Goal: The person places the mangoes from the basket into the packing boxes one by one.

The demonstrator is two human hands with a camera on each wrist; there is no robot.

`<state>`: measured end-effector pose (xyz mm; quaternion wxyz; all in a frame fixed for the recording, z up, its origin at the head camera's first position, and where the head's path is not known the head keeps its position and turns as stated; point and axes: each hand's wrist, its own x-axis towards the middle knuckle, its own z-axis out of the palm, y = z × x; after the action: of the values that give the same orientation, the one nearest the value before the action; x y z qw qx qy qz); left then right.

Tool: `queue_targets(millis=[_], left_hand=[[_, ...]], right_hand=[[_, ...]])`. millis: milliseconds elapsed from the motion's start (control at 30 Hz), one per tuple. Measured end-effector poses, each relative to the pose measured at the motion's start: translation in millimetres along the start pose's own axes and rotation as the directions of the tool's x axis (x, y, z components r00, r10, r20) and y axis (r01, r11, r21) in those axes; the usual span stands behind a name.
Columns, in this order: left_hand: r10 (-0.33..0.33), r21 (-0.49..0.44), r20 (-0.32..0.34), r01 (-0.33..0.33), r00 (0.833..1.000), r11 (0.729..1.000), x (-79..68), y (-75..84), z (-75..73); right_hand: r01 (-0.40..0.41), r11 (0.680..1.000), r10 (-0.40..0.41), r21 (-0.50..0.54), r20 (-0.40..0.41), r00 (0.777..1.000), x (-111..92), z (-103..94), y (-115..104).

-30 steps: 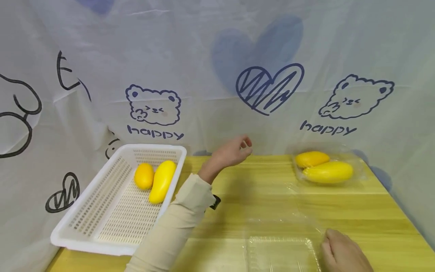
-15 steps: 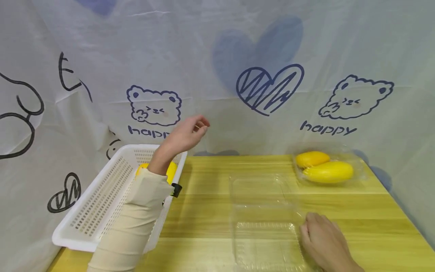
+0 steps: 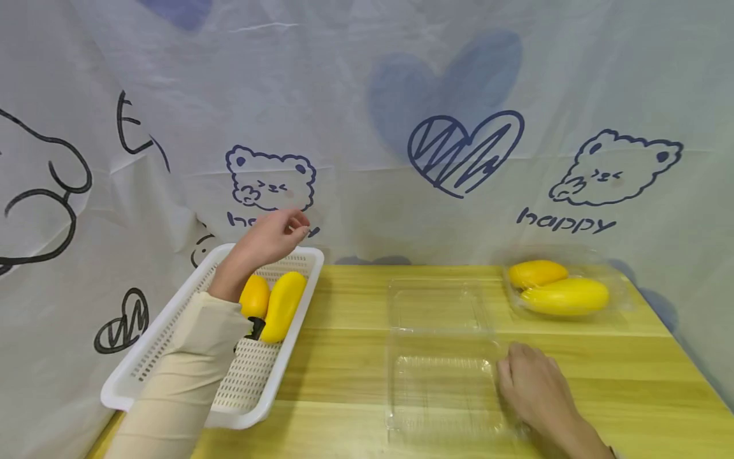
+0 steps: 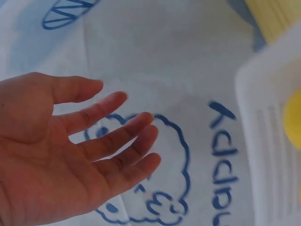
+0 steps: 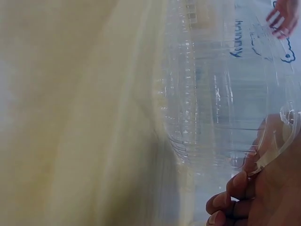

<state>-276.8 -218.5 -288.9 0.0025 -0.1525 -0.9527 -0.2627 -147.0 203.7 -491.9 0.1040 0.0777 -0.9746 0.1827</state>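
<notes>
My left hand (image 3: 269, 239) hovers over the back of a white perforated basket (image 3: 268, 398), with nothing in its grasp. In the left wrist view the left hand (image 4: 70, 150) shows its palm, fingers spread and slightly bent. Inside the basket lie a long yellow mango (image 3: 285, 306) and a shorter orange-yellow one (image 3: 255, 296), partly behind the wrist. A clear plastic clamshell container (image 3: 447, 395) stands unfolded at the table's middle, lid side toward the back. My right hand (image 3: 536, 382) pinches its right edge; the right wrist view shows fingertips (image 5: 240, 183) at the clear rim.
A second clear container (image 3: 616, 296) holding two yellow mangoes (image 3: 564, 296) sits at the table's back right. Behind the wooden table (image 3: 338, 357) hangs a white curtain (image 3: 355, 210) with printed hearts and bears.
My left hand has swung left from the table's middle to over the basket. The right hand has shifted the clear container left and further back.
</notes>
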Motion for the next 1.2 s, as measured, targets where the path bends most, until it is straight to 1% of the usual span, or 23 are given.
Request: queue_targets(millis=[167,300,367,533,600,633,767,867,1000,1133,1200], left_hand=[[-0.056,0.031,0.059,0.054,0.997,0.998,-3.5,-21.5,0.6],[-0.116,0.053,0.108,0.111,0.987,0.992,-0.2,-35.6,5.7],[-0.134,0.057,0.135,0.127,0.982,0.990,1.3,-41.5,8.3],[-0.115,0.017,0.179,0.114,0.977,0.993,0.8,-59.7,16.4],[-0.120,0.003,0.187,0.121,0.975,0.993,0.0,-66.0,20.4],[-0.133,0.005,0.194,0.134,0.972,0.991,-0.3,-68.7,22.5],[-0.201,0.026,0.234,0.200,0.951,0.979,-0.1,-76.6,30.3],[-0.247,0.055,0.279,0.241,0.928,0.969,0.6,-82.0,34.7],[-0.289,0.046,0.335,0.291,0.897,0.956,1.3,-88.3,42.0],[-0.332,0.029,0.356,0.345,0.873,0.938,2.3,-92.2,49.9],[-0.363,0.025,0.368,0.381,0.856,0.924,2.7,-93.0,52.8]], right_hand=[[0.011,0.999,-0.011,0.036,0.002,1.000,10,1.0,0],[0.039,0.998,-0.038,0.052,-0.017,0.999,17,1.3,1],[0.042,0.998,-0.040,0.055,-0.029,0.999,22,2.1,2],[0.021,0.997,-0.020,0.072,-0.012,1.000,34,5.6,0],[0.018,0.997,-0.018,0.073,-0.002,1.000,38,6.8,-1],[0.017,0.997,-0.017,0.071,0.004,1.000,39,7.1,-1],[0.002,0.998,-0.002,0.063,0.011,1.000,44,8.3,-2],[-0.008,0.998,0.007,0.070,0.018,1.000,49,8.6,-2],[-0.022,0.996,0.019,0.090,0.037,0.999,54,8.2,-2],[-0.028,0.994,0.022,0.108,0.056,0.998,58,8.4,-2],[-0.025,0.994,0.019,0.108,0.056,0.998,60,8.8,-2]])
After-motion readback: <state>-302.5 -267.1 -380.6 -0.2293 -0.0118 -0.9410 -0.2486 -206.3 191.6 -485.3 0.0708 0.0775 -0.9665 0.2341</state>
